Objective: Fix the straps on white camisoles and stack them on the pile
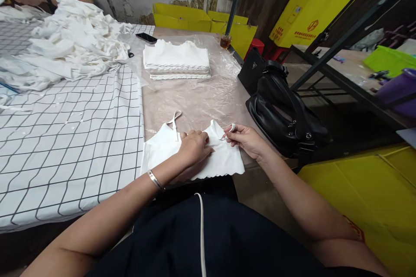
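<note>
White thin-strapped top (224, 162): spread at the near edge of the plastic-covered tabletop (201, 99), scalloped hem toward the person. One strap (175, 122) loops up at its 11 o'clock

Right hand (242, 139): at the top's 2 o'clock, thumb and fingertips pinching the other strap (233, 127). Left hand (195, 147): palm down on the middle of the cloth, fingers curled; cannot tell whether it grips a fold or only presses

Step in hand, as judged: the strap at the top's right shoulder is being handled while the left hand steadies the body. The next move seems to call for a light fingertip grip and flat cloth, since thin fabric would pucker under a pull

Clock readings outward from the top. 12 o'clock: neat stack of white garments (177, 60), scalloped edges showing. 10 o'clock: loose heap of white cloth (81, 39) on a checked cover (74, 138)

Containers: 1 o'clock, glass (225, 42) with amber-brown liquid. Between 2 and 3, black bag (282, 112), contents hidden. 12 o'clock, beyond the stack, yellow box (182, 19), inner wall visible, bottom hidden. Toward 3, purple bin (401, 93) just beside a lime-green bin (390, 61); what they hold cannot be made out
</note>
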`<state>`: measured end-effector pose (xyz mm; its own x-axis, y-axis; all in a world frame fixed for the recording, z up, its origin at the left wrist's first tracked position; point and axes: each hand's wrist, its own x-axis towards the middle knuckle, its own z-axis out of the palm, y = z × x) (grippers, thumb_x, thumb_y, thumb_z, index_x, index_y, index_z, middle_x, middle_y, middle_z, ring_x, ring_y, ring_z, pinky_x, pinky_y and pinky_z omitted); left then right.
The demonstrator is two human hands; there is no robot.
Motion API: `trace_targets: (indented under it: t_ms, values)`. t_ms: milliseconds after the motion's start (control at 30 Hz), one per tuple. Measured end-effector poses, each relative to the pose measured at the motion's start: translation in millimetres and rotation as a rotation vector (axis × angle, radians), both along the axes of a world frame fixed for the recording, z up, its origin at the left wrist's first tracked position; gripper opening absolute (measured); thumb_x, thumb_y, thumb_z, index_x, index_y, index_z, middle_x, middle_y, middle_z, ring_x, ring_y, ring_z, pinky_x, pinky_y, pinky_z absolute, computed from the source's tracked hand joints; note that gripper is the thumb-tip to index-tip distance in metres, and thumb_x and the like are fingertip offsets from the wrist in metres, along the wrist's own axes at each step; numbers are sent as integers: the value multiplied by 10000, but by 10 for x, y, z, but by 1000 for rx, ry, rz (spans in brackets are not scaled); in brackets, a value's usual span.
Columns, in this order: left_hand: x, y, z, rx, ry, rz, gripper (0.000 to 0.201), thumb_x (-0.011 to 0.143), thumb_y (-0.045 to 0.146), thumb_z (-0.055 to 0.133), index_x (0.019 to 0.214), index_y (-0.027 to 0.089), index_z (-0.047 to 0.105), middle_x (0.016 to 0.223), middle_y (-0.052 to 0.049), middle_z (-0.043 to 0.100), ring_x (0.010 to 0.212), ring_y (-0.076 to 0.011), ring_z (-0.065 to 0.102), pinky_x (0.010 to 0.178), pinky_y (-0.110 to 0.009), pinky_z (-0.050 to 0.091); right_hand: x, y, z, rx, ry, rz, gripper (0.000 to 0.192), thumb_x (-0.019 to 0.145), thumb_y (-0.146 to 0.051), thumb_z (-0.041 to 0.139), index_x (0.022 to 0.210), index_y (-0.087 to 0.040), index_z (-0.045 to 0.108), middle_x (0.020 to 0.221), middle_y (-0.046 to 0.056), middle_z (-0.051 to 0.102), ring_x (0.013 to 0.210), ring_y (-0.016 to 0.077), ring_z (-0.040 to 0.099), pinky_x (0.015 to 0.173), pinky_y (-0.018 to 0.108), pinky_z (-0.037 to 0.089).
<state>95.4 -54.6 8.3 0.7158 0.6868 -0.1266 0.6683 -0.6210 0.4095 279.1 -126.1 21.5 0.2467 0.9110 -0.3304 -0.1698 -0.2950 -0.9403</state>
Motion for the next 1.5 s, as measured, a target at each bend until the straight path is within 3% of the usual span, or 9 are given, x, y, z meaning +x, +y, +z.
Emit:
trace_targets:
  t_ms: [167,400,600,767,1000,1233,1300,1400,1500]
  values:
    - [101,44,-1,-37,-40,36,327,800,434,672,1018,194,635,1085,-100,616,1083,-313,517,882,-446,345,64,94,40,3,44,3,418,459,-250,915,795,-187,675,724,-13,674,682,116,629,665,244,525]
    - [165,51,-22,-120,-54,60,170,784,331,700,875,190,673,1027,-82,649,1064,-306,531,877,-445,342,141,282,61,254,-171,-30,393,563,-305,862,862,-195,633,752,-27,645,717,126,603,710,278,506]
    - [109,35,-94,-202,-199,81,158,791,343,715,838,196,687,966,-48,700,1044,-279,534,907,-463,303,5,224,-146,234,-289,234,286,632,-257,785,868,-188,639,799,-12,658,768,139,621,766,295,493]
    - [91,28,-93,-222,-226,79,156,801,341,708,839,190,695,966,-43,709,1044,-268,533,930,-478,286,-10,177,-193,192,-351,342,211,672,-259,740,840,-193,630,810,-3,656,780,150,617,754,295,487]
    - [84,16,-67,-237,-234,86,107,796,292,701,817,188,688,949,-39,712,1050,-260,531,944,-484,285,-21,158,-147,160,-331,369,193,657,-242,752,807,-197,641,773,-8,643,745,147,599,743,295,486]
    - [112,37,-67,-243,-218,98,104,801,289,678,779,188,689,927,-41,706,1052,-269,544,956,-489,302,-121,206,-222,180,-284,307,235,602,-278,792,783,-195,667,778,2,683,736,153,617,739,298,487]
    - [99,6,-44,-204,-196,96,103,824,279,651,806,184,686,951,-59,702,1041,-270,551,954,-491,313,-171,202,-240,165,-246,254,249,581,-280,804,772,-191,672,771,1,688,734,153,620,745,298,489]
    - [2,-138,-35,52,-190,57,226,855,223,598,1066,173,659,1157,-116,659,1110,-282,540,1005,-504,299,-207,202,-217,109,-91,165,235,594,-253,794,781,-188,666,754,-13,682,716,137,620,746,282,490]
    - [-161,-339,-129,253,-202,-207,428,902,317,566,1303,166,546,1389,-158,534,1288,-306,452,1097,-513,244,-143,340,-126,16,165,131,178,643,-174,738,791,-194,640,784,3,701,772,149,648,787,289,506]
